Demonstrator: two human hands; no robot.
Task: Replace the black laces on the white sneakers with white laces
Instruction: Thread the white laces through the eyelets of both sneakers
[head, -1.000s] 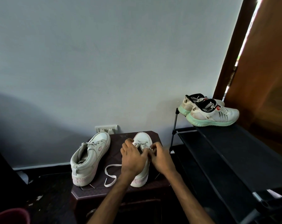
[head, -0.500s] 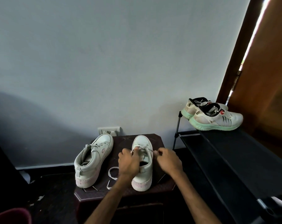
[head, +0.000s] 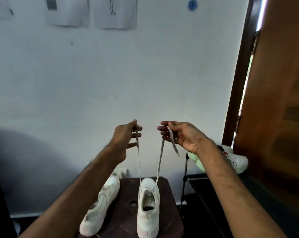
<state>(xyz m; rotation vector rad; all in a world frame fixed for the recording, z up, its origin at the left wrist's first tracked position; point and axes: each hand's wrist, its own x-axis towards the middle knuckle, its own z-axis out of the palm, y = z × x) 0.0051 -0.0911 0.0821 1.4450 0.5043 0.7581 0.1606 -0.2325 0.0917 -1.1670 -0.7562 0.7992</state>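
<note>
Both hands are up in front of the wall (head: 111, 79), each holding one end of the white lace (head: 160, 160). The left hand (head: 126, 134) pinches its end between thumb and forefinger, with the other fingers spread loosely. The right hand (head: 181, 136) is palm-up and grips the other end between thumb and fingers, and the loose tip dangles down past the palm.

From there the two strands run pretty much straight down to the middle sneaker (head: 148, 203). They go in at the eyelets closest to its toe, and I can't see lacing in the rest of the eyelets. That sneaker stands upright on the small dark table (head: 167, 208), heel near, toe toward the wall.

The left sneaker (head: 100, 208) is on the same table just beside it, angled, partly hidden by the left forearm. It's too blurry to tell what lace is in it.

On the right there's a black shoe rack (head: 200, 189) with green-soled sneakers (head: 238, 162) on top, half behind the right arm, and a brown door (head: 282, 100) past it. A socket (head: 121, 170) sits low on the wall, with sheets of paper (head: 115, 12) and a blue sticker (head: 192, 4) up high.
</note>
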